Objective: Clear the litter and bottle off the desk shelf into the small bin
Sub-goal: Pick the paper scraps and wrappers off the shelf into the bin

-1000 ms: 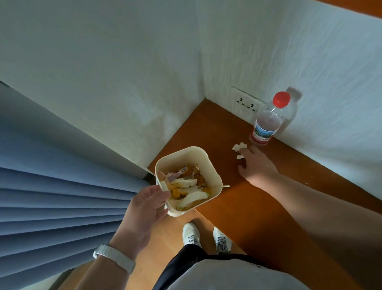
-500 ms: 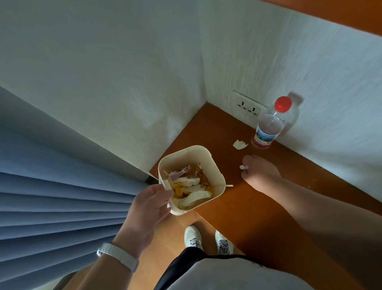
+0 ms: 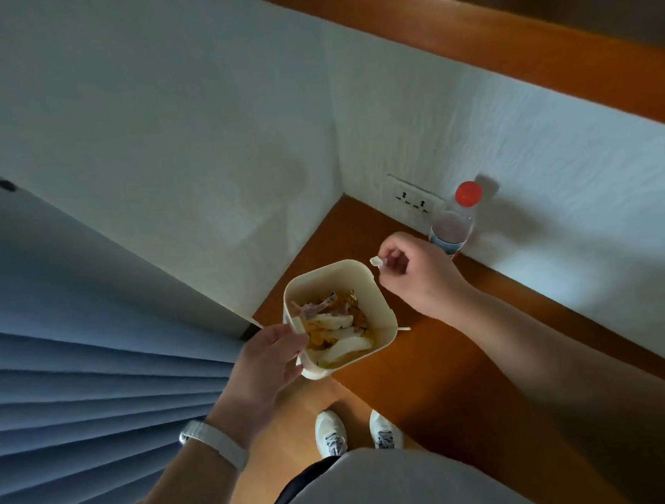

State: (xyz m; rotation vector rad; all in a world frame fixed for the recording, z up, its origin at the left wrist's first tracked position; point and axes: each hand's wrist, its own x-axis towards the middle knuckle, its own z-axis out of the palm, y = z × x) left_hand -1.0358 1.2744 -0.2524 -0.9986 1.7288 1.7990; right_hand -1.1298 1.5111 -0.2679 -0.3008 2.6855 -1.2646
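My left hand [image 3: 266, 360] grips the near-left rim of a small cream bin [image 3: 370, 284], held at the edge of the wooden desk shelf [image 3: 446, 378]. The bin is full of peels, wrappers and paper. My right hand [image 3: 417, 270] hovers just right of the bin's far corner, fingers pinched on a small white scrap of paper [image 3: 376, 262]. A clear plastic bottle with a red cap [image 3: 464, 210] stands behind that hand against the wall, its lower part hidden by my knuckles. A thin white stick [image 3: 404, 329] lies on the shelf beside the bin.
White walls meet in a corner behind the shelf, with a double wall socket [image 3: 413, 200] left of the bottle. A blue pleated curtain [image 3: 92, 377] hangs at the left. A wooden ledge [image 3: 506, 55] runs above. My shoes [image 3: 356, 432] stand on the wooden floor below.
My right hand has lifted off the shelf with a white scrap and moved left toward the bin's rim. The other scrap near the bottle is out of sight behind it.
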